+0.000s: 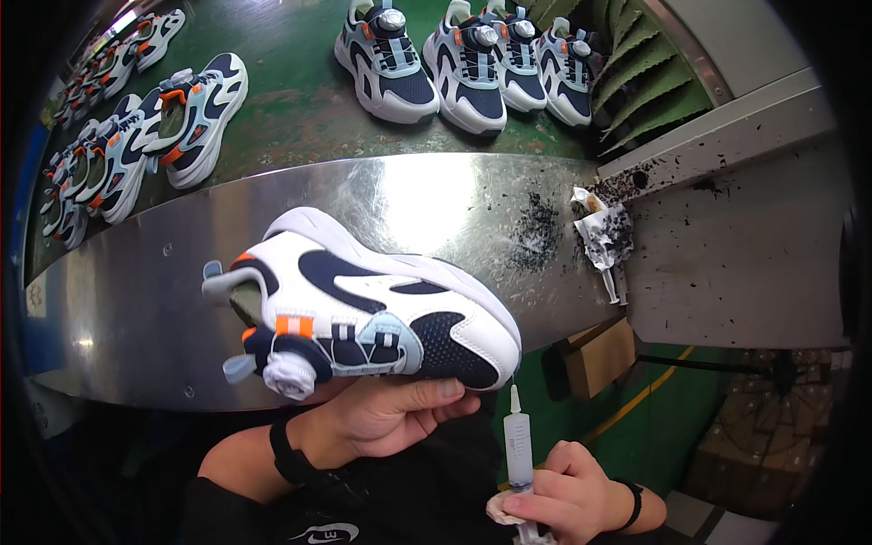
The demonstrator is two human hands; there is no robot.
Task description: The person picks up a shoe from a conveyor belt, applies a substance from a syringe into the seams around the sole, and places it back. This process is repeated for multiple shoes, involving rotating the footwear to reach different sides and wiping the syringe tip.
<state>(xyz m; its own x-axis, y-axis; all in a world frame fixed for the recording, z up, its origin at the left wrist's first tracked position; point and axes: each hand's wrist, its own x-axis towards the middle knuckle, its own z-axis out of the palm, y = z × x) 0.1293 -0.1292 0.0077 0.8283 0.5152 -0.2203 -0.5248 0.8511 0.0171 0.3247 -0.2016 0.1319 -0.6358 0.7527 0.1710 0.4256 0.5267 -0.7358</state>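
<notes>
A white and navy sneaker (363,300) with light-blue and orange trim lies tilted on its side in the air, its toe pointing right. My left hand (391,413) grips it from below near the toe, thumb along the upper. A white dial (290,374) sits on the shoe's near side. In my right hand (568,495) is a clear syringe (518,445), held upright with its thin tip at the sole edge by the toe. Whether the tip touches the shoe I cannot tell. Something whitish is wrapped near the syringe's lower end, partly hidden by my fingers.
Several matching sneakers stand on the green surface (282,100) at the back and left. A metal ledge (118,300) runs before me. Black crumbs and a crumpled white tissue (604,232) lie at its right end. A cardboard box (599,354) sits below, beside green bristly flaps (645,82) farther back.
</notes>
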